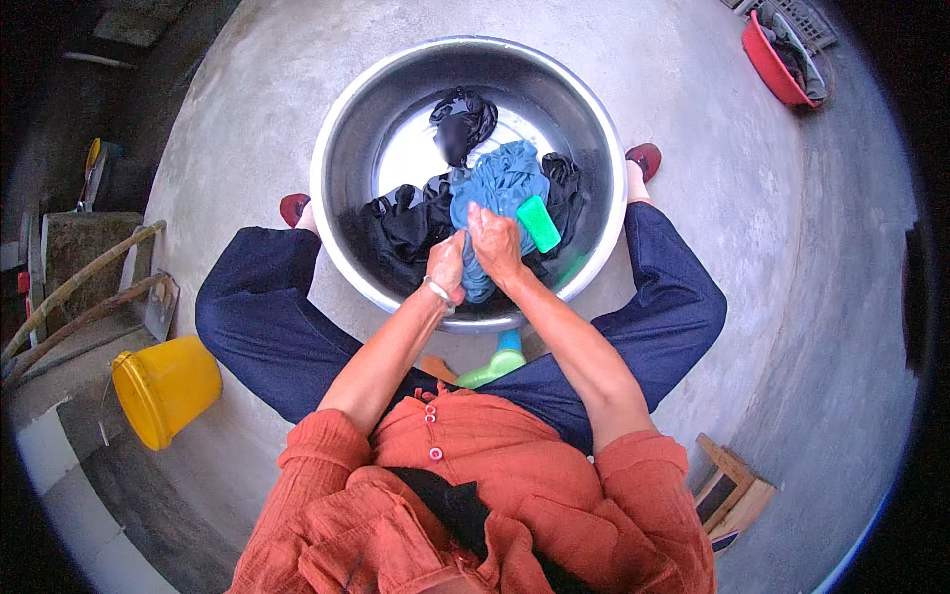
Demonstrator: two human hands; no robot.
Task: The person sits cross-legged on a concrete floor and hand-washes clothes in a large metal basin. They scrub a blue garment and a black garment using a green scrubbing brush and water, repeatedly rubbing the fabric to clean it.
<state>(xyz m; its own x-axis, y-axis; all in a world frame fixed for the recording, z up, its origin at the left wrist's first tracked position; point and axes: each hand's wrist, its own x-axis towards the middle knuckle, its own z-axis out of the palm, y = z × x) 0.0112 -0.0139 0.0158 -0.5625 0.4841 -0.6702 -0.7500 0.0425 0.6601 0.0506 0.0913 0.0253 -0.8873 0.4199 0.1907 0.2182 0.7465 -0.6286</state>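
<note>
Head view, hands (495, 243), crumpled cloth (507, 173), metal basin (348, 148)

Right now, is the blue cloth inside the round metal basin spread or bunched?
Bunched: the blue cloth lies heaped in crowded wrinkles and folds.

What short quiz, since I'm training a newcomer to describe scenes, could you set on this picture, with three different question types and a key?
1. Multiple choice: what do the left hand and right hand hold between them?
A) a red tub
B) a wet, crumpled blue cloth
C) a long brown wooden stick

2. True or false: the bright green rectangular block is inside the wide, round metal basin.

3. Fill the gap: in the picture, the round yellow bucket is to the ____ of the basin.

Key: 1. B; 2. True; 3. left.
</note>
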